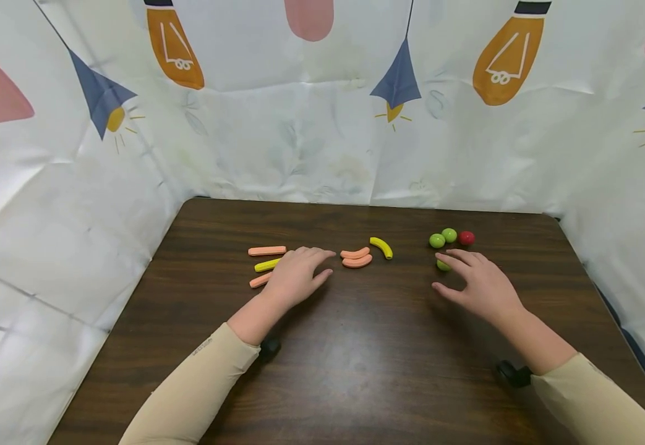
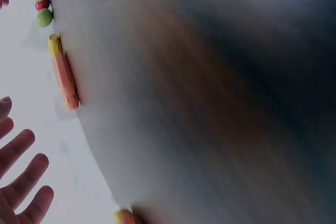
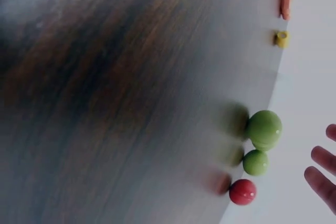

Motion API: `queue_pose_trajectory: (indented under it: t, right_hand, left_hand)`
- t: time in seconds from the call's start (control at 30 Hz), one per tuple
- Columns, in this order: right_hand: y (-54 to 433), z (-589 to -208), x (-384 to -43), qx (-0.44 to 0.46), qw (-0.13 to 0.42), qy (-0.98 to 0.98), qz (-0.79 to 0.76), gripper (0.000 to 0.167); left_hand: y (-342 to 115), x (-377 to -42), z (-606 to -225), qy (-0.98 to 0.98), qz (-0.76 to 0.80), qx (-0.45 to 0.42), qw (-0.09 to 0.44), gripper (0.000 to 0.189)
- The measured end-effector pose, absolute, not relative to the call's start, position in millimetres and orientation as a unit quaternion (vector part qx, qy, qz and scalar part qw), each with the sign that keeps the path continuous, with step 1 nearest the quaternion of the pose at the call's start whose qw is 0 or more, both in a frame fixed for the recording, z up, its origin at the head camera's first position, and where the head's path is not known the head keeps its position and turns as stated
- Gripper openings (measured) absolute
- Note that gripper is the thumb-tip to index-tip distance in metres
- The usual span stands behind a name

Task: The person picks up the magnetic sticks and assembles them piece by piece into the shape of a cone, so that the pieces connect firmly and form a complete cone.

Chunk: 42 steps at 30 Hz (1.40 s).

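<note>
Nearest my camera: two beige sleeves (image 1: 194, 395), one behind each hand. Left hand (image 1: 297, 275): fingers extended, thumb apart, nothing in its grasp that I can see. Right hand (image 1: 480, 285): fingers spread, likewise holding nothing. Left of the left hand, partly hidden by it: two pink sticks (image 1: 267, 251), a yellow stick (image 1: 267, 266) between. Between the hands, nearer the left: two pink curved pieces (image 1: 357, 262), one yellow curved piece (image 1: 381, 248) just beside. About the right hand's fingertips and beyond: three green balls (image 1: 436, 240), one red ball (image 1: 466, 238). Progress, my judgement: grouping by shape looks done; whether anything remains, I cannot tell.
</note>
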State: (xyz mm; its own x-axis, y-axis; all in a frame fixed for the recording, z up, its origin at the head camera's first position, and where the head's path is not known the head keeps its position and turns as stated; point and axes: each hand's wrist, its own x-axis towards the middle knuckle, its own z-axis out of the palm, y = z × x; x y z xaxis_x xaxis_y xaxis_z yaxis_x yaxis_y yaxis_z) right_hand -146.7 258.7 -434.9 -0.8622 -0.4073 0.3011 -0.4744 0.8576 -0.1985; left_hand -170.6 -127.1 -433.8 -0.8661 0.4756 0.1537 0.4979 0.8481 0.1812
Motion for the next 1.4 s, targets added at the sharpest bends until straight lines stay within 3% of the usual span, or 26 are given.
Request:
queue_pose_trajectory:
  t: [0.8,1.4]
  right_hand:
    - [271.4,-441.2,-185.9,0.124,-0.047,-0.984,0.119,0.059]
    - [273.8,-449.0,-190.2,0.139,-0.055,-0.983,0.105,0.052]
  left_hand:
    - [-66.9,-209.5,-448.7,-0.961,-0.08,-0.266,0.018,0.032]
    - [-52.1,-216.1,-443.9,-0.957,-0.025,-0.288,0.009,0.024]
